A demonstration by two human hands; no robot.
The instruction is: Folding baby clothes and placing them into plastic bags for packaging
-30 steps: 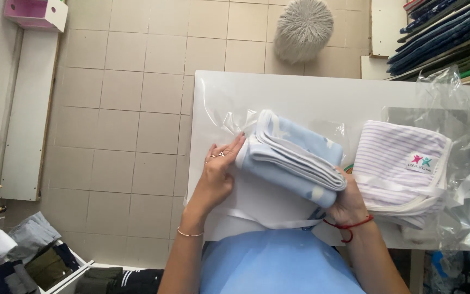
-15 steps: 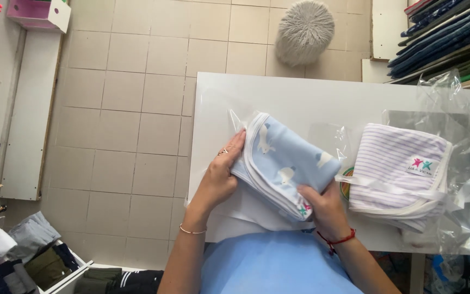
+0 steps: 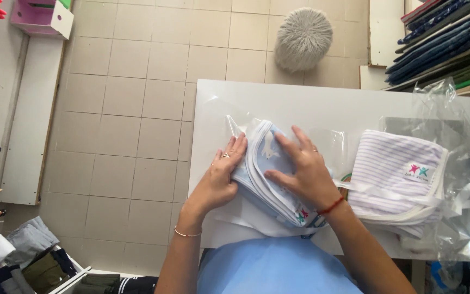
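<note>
A white rectangular table [image 3: 300, 100] stands on a beige tiled floor [image 3: 131, 109]. On the table's right part lies a folded white cloth with fine lilac stripes [image 3: 395, 174], tied with white ribbon and resting among crumpled clear plastic wrapping [image 3: 463, 218]. Left of it, near the table's near edge, sits a folded pale-blue cloth bundle with white edging [image 3: 265, 169], partly inside a clear plastic bag [image 3: 235, 128]. A grey shaggy round pouffe [image 3: 303, 39] stands on the floor beyond the table. The right hand [image 3: 303, 169] lies flat on top of the bundle, fingers spread and pressing. The left hand [image 3: 218, 179] grips the bundle's left edge, fingers curled against it.
</note>
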